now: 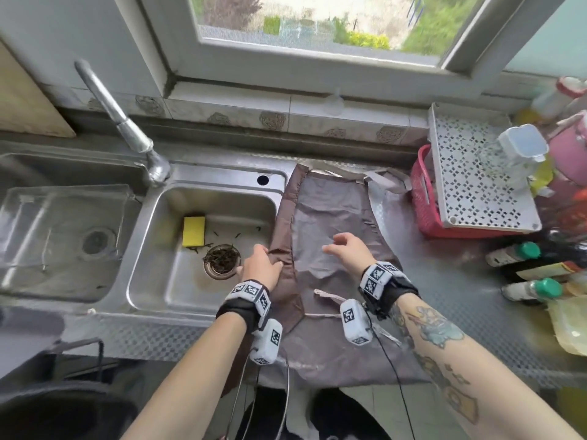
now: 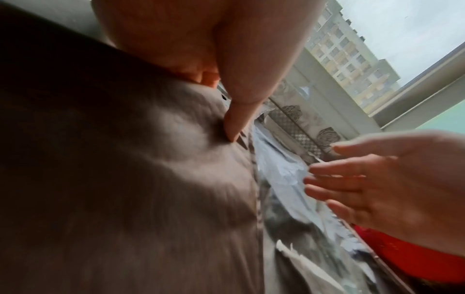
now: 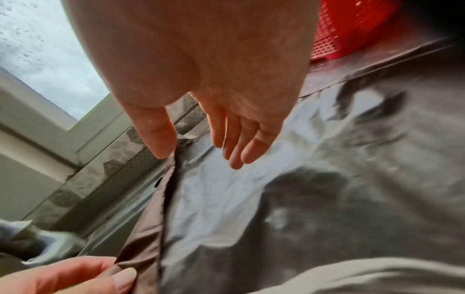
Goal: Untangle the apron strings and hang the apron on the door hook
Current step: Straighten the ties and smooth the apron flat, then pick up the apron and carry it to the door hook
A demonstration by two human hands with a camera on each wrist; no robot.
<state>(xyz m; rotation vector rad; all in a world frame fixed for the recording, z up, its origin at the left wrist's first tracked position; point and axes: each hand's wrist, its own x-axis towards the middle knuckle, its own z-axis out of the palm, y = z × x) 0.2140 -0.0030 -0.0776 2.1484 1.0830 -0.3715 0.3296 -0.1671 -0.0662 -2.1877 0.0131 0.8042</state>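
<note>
A grey-brown apron (image 1: 333,223) lies spread on the steel counter to the right of the sink, its lower part hanging over the front edge. Its left side is folded over as a darker brown flap (image 1: 286,223). My left hand (image 1: 262,263) pinches that flap (image 2: 125,179) at its edge, thumb on top (image 3: 123,278). My right hand (image 1: 347,249) hovers open just above the middle of the apron (image 3: 226,199), fingers spread (image 3: 234,147). A pale neck strap (image 1: 386,182) lies at the apron's top right. Thin pale strings (image 1: 327,296) lie loose on the fabric near my wrists.
The steel sink (image 1: 152,281) beside the apron holds a yellow sponge (image 1: 193,230) and a strainer full of debris (image 1: 221,260). A tap (image 1: 127,128) rises behind it. A red basket (image 1: 427,198) with a white perforated tray (image 1: 470,173), bottles (image 1: 514,254) and jars crowd the right side.
</note>
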